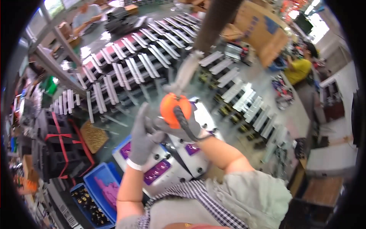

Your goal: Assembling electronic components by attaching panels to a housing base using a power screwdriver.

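A round orange plastic tool body (174, 108) with a black coiled cable (182, 119) hangs above 2 white metal panels with purple patches (160, 168), on the workbench. The grey-gloved right hand (179, 128) is closed around the tool's lower part. The grey-gloved left hand (142, 139) sits just beside it, fingers extended upward, gripping nothing. Rows of silver metal strips (133, 61) lie beyond; a blue plastic bin (101, 179) sits lower left.

orange tool (173, 108): we see a rounded orange body, raised in front of us above the desk | cable (183, 120): dark, ribbed, running down from the orange body | white-and-purple panels (160, 170): we see flat pieces with dark round knobs, lying side by side on the desk below
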Demonstrator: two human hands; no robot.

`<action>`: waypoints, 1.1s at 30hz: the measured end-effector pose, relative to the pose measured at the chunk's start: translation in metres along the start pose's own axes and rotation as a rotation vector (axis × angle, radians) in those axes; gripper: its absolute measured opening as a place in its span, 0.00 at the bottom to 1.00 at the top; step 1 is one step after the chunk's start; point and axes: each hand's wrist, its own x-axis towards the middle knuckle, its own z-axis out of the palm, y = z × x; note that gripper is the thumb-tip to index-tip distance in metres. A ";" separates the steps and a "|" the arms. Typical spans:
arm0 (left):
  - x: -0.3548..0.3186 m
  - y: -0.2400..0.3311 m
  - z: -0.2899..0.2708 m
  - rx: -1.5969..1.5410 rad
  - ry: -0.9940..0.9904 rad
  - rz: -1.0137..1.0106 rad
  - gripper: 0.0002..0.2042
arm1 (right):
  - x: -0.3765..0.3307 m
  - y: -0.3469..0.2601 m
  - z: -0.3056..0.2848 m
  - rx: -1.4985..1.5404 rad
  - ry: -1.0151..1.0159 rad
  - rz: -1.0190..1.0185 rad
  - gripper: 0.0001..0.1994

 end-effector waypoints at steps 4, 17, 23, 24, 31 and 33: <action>0.006 0.008 0.019 0.193 0.044 0.189 0.34 | -0.011 -0.037 0.002 0.204 0.069 0.055 0.48; -0.007 0.000 -0.005 -0.028 0.207 0.220 0.16 | 0.095 -0.130 -0.224 -1.249 -0.178 -0.394 0.38; -0.017 -0.007 -0.016 -0.121 0.295 0.202 0.17 | 0.173 -0.099 -0.319 -2.114 -0.031 -0.085 0.38; -0.018 -0.009 -0.019 -0.087 0.319 0.199 0.18 | 0.176 -0.093 -0.328 -2.130 0.026 -0.029 0.38; -0.028 -0.008 -0.039 0.004 0.306 0.225 0.17 | 0.162 -0.105 -0.405 -2.093 0.238 0.199 0.37; -0.032 -0.004 -0.039 -0.039 0.326 0.185 0.17 | 0.145 -0.131 -0.426 -1.982 0.295 0.375 0.37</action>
